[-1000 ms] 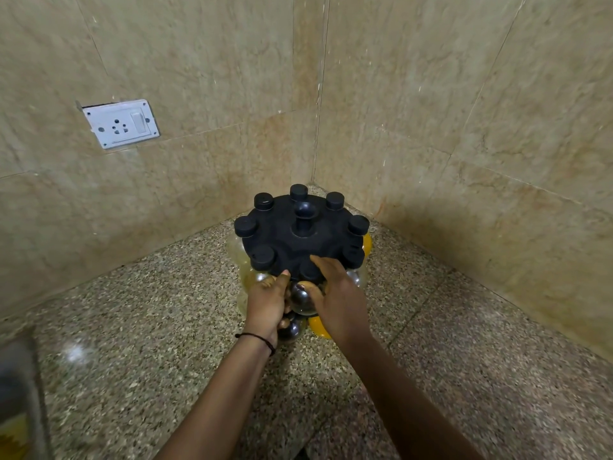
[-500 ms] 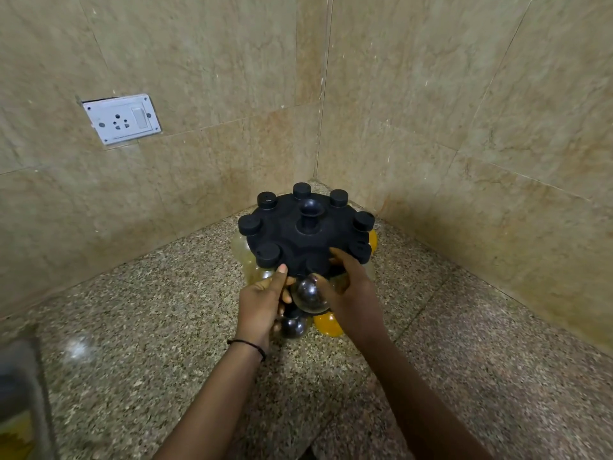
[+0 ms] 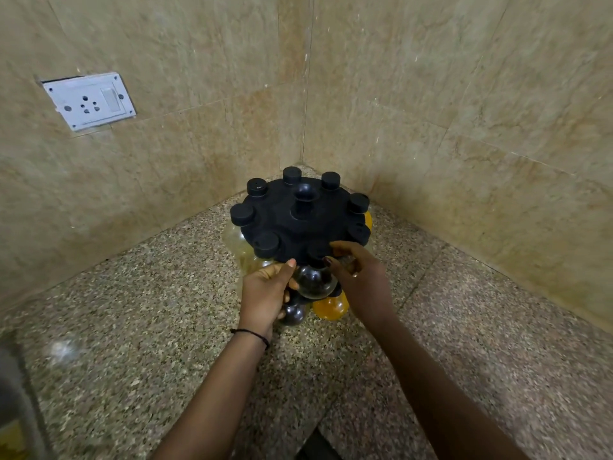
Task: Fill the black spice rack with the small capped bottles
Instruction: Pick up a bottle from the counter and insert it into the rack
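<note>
At centre frame, both hands, left (image 3: 265,293) and right (image 3: 360,280), pinch a round clear bottle (image 3: 313,282) under the black spice rack (image 3: 298,227); I'd steady its neck into the near slot before letting go.

Spice rack (image 3: 300,224) on table (image 3: 132,310), set into wall corner. Capped bottles (image 3: 241,214) ring its top rim. Left hand (image 3: 265,293) and right hand (image 3: 360,283) at near edge, round bottle (image 3: 313,283) between them. Wall socket (image 3: 89,100) upper left.
</note>
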